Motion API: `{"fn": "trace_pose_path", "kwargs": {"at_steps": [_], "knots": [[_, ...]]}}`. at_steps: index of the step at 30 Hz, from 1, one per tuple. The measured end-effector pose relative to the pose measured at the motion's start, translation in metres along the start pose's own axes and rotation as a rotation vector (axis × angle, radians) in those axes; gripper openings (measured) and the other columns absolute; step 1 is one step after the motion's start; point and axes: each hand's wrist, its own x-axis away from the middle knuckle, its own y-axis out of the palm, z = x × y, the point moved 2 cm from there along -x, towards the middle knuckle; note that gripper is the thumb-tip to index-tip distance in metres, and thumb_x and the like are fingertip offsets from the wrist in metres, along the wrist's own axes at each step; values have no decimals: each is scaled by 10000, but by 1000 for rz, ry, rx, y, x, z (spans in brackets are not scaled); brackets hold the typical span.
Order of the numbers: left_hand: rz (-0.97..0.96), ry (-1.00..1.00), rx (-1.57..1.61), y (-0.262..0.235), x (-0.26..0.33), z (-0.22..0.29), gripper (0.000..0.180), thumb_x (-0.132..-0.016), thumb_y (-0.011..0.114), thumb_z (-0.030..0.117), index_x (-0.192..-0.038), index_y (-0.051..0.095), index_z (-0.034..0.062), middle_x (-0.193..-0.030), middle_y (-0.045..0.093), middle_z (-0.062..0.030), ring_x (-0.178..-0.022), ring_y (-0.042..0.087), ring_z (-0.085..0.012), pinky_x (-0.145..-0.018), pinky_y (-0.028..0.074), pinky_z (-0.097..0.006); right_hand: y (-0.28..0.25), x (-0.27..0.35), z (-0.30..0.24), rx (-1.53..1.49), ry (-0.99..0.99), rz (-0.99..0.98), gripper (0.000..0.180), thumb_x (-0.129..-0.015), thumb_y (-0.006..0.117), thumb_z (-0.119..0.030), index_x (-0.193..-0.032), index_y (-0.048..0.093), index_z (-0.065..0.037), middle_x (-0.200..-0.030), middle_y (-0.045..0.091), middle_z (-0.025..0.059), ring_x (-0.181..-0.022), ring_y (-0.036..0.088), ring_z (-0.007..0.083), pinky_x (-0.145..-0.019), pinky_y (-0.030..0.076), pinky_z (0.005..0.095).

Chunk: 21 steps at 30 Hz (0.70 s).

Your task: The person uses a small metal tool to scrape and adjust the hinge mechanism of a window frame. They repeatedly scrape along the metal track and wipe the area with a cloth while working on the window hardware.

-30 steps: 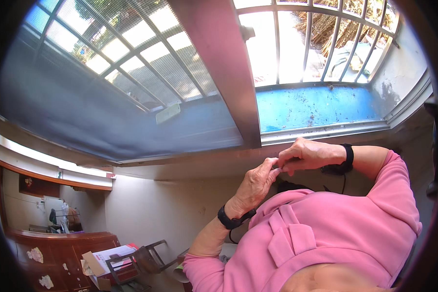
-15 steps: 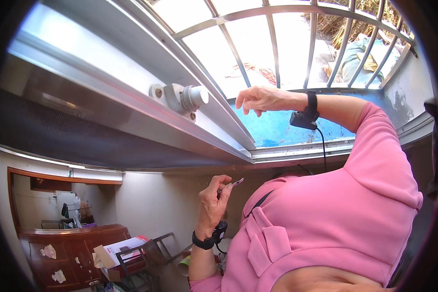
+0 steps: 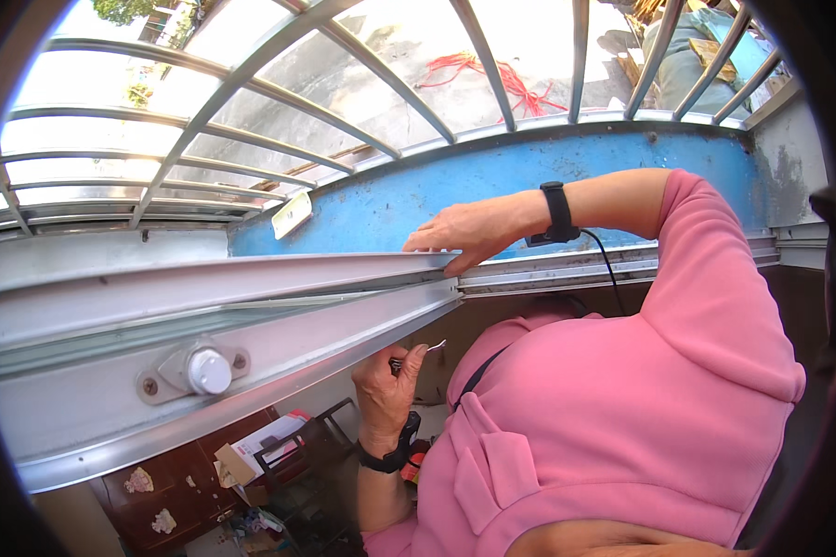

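Observation:
My right hand [image 3: 469,232], a black strap at its wrist, is closed on the end of a white metal window sash [image 3: 362,311]. Its fingers lie over the top edge and the thumb comes down by the corner. A round white knob [image 3: 208,370] on a screwed plate sits on the sash's near face. Just below the sash, my left hand [image 3: 385,395] is closed around a slim tool [image 3: 436,346]. The tool's thin silver tip sticks out past the thumb, with a dark part between the fingers; its kind is not clear.
Curved metal bars [image 3: 474,56] stand outside beyond a blue ledge [image 3: 362,209]. The window track [image 3: 613,265] runs to the right. Red cord [image 3: 502,79] lies on the ground outside. Down at the lower left are a brown wooden surface [image 3: 139,520] and a dark chair [image 3: 311,436].
My right hand has come from above the ledge onto the sash's end. The sash lies flatter and lower across the view, and the view has shifted. My left hand still holds the tool.

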Motion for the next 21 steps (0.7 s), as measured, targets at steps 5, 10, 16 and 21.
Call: {"fn": "trace_pose_path", "kwargs": {"at_steps": [5, 10, 16, 21], "knots": [[57, -15, -48, 20, -28, 10, 281, -910, 816, 242, -930, 711, -18, -744, 691, -96, -622, 621, -220, -639, 508, -359, 3, 17, 33, 6, -43, 95, 408, -824, 722, -74, -1172, 527, 13, -970, 671, 267, -948, 663, 460, -798, 529, 525], [109, 28, -93, 31, -40, 9, 282, -928, 801, 221, -1032, 729, -32, -846, 696, -89, -637, 630, -179, -626, 523, -322, 2, 22, 46, 64, -61, 139, 371, -803, 736, -93, -1112, 560, 12, -779, 665, 245, -770, 671, 471, -677, 541, 525], [83, -34, -85, 44, -37, 0, 263, -945, 784, 195, -1055, 716, -34, -847, 672, -72, -641, 628, -154, -610, 528, -290, 4, 24, 54, 74, -48, 145, 378, -778, 757, -97, -1092, 584, 23, -745, 665, 255, -724, 681, 462, -640, 552, 523], [63, -73, -82, 43, -40, -5, 263, -959, 769, 170, -1118, 691, -25, -885, 676, -73, -665, 633, -153, -622, 529, -283, -5, 23, 55, 118, -55, 157, 414, -777, 746, -74, -1140, 575, 26, -773, 684, 244, -730, 697, 441, -631, 561, 510]]}}
